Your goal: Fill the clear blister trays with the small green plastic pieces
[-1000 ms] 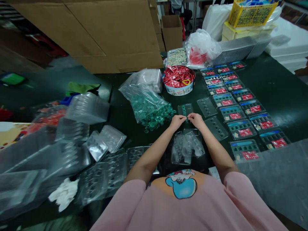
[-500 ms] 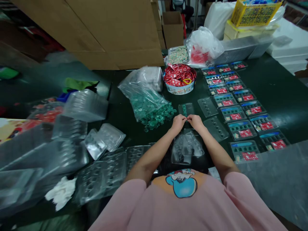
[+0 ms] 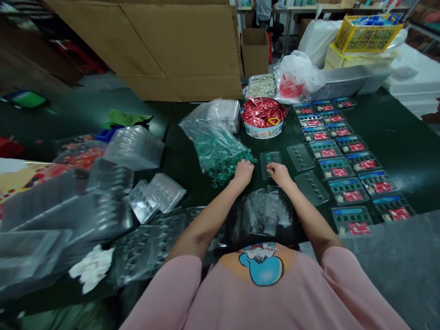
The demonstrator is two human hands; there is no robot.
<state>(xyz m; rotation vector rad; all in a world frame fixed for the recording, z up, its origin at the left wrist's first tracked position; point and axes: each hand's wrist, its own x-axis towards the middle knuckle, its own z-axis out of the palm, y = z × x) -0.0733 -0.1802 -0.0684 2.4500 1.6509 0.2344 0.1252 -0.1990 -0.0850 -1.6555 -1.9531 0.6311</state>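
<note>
Loading appears underway: left hand [image 3: 244,172] curled at green pieces [image 3: 222,167], right hand [image 3: 278,173] pinched over clear tray [image 3: 276,159], holdings indeterminable; next calls for precise seating.

A clear, shallow plastic tray [image 3: 276,158] lay flat, well in from the bench's [image 3: 392,130] near edge, small green pieces [image 3: 268,157] lined up inside. A loose, translucent green heap [image 3: 223,168] lay nearby, left of it.

Yellow basket [image 3: 367,41] — far right; large cardboard panel [image 3: 178,50] — far side; crumpled white tissue [image 3: 92,267], near left.
</note>
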